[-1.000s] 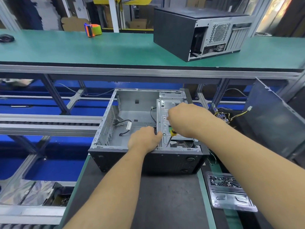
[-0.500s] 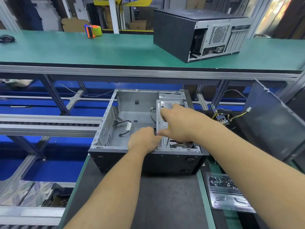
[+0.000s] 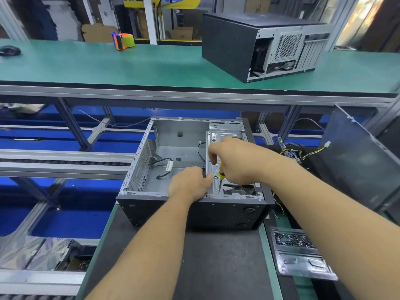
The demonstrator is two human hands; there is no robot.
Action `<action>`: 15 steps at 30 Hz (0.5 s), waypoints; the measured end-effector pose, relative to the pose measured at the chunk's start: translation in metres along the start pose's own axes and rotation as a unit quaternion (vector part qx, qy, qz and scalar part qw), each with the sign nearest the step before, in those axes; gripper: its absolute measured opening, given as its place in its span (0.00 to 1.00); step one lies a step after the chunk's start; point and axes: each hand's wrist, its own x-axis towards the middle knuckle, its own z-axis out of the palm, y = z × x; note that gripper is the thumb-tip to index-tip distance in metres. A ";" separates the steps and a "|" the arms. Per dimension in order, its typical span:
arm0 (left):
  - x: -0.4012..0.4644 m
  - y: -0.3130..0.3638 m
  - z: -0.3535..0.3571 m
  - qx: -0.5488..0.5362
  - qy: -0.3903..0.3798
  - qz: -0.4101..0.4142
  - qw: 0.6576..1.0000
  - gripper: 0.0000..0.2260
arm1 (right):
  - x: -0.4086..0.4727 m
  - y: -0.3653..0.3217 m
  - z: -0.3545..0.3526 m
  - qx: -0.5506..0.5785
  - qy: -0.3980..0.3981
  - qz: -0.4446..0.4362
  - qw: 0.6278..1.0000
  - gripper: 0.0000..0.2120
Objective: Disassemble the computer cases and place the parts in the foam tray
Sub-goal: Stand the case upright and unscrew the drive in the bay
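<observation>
**Screwdriver at the drive cage of the open case**

At the lower right of the frame a clear plastic tray holding small dark screws lies beside the dark mat on the near table. At the mat's far end, in the middle of the frame, stands the open computer case, its black front panel toward the camera and its top side open.

The left hand rests on the case's near rim, fingers curled against the left edge of the metal drive cage; what they grip is hidden. The right hand is clenched round a yellow-handled screwdriver, shaft pointing down onto the cage plate near the near rim. Both forearms cross the mat and cover much of it.

Inside the case, left of the cage, the floor is bare metal with a loose black cable.

At the right edge of the frame a dark side panel leans upright, with loose wiring between it and the case.

Farther off, in the upper part of the frame, a green table carries a second, closed computer case at upper right and a tape dispenser at upper left.
</observation>
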 end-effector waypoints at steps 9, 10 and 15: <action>0.001 -0.001 0.001 -0.013 0.001 0.002 1.000 0.21 | 0.002 -0.007 -0.001 -0.110 0.016 0.082 0.990 0.15; 0.001 -0.001 0.002 -0.013 0.002 0.000 1.000 0.21 | 0.004 -0.006 0.000 -0.116 0.029 0.075 0.990 0.12; 0.000 -0.001 0.002 -0.013 0.002 0.000 1.000 0.21 | 0.004 -0.004 0.000 -0.074 0.020 0.020 0.997 0.03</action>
